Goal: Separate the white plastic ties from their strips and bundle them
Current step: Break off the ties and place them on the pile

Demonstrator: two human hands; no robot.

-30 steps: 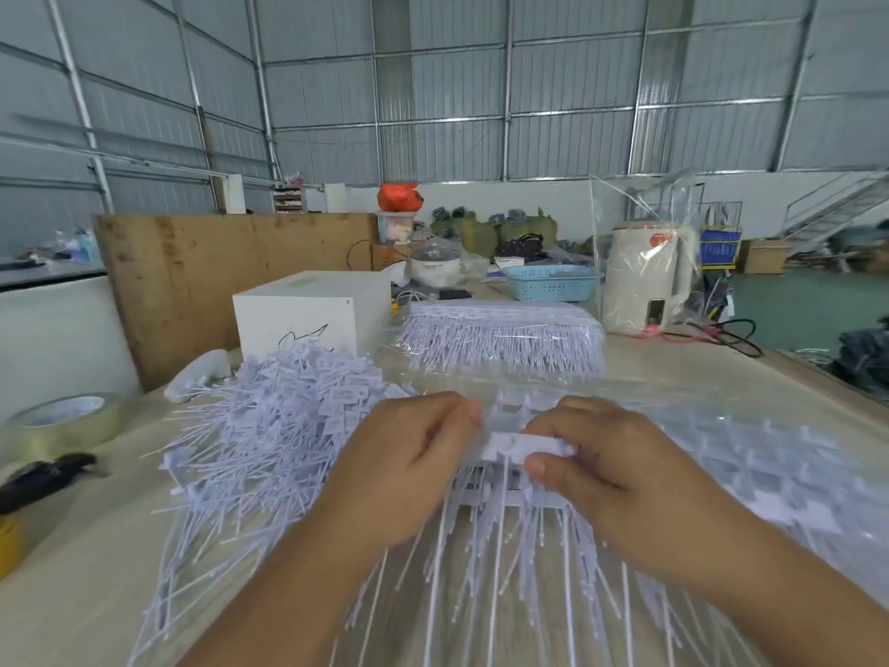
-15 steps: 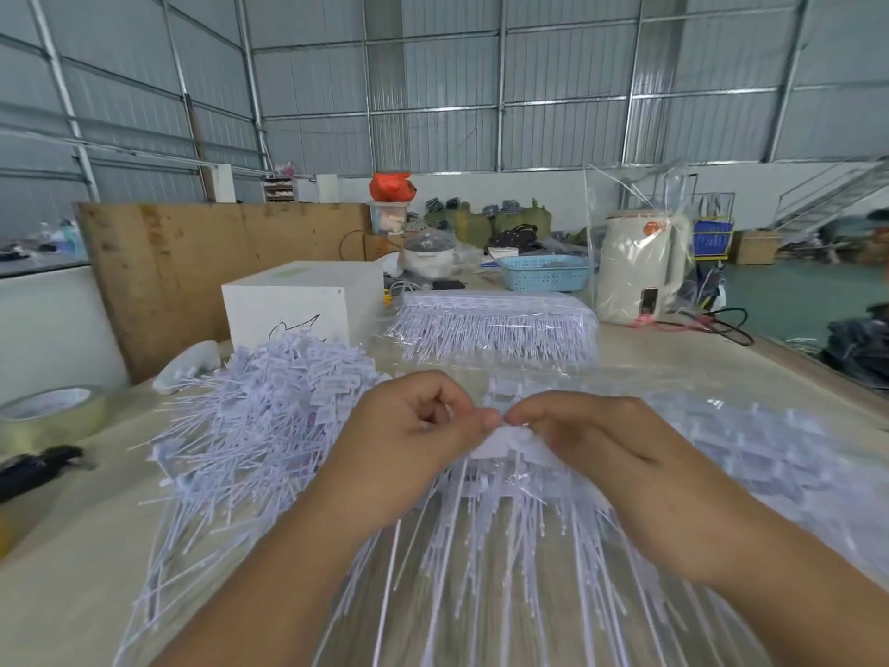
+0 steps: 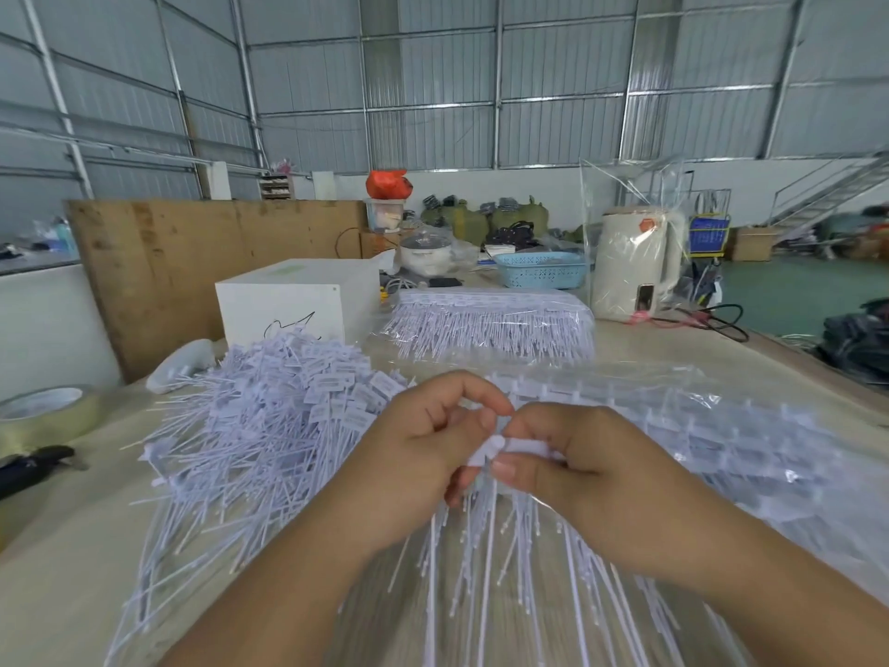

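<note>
We take the white box (image 3: pixel 288 308) as our marker. To its left a wooden board (image 3: pixel 202 262) leans upright, and further left, at the table (image 3: pixel 62 584) edge, we see a roll of tape (image 3: pixel 45 416) with a dark tool (image 3: pixel 33 466) just in front of it. Right of the box lies a wrapped pack of ties (image 3: pixel 490 324), and behind that a blue basket (image 3: pixel 541 270) and a kettle in a clear bag (image 3: pixel 635 267). In front of the box sits the loose pile of ties (image 3: pixel 269 426), heads toward the box, tails fanning toward us and to the left.

In front of the box and to its right, our hands meet over a strip of ties (image 3: pixel 481 560) whose thin tails run lengthwise toward us, heads away. More strips in clear plastic (image 3: pixel 745 440) spread to the right of the hands. Our left hand (image 3: pixel 423 454) has its fingers curled and pinches the head of a tie at the strip's top edge. Our right hand (image 3: pixel 572 464) pinches the white head bar (image 3: pixel 517 446) between thumb and fingers. The bar lies crosswise, left to right, and the hands hide most of it.
</note>
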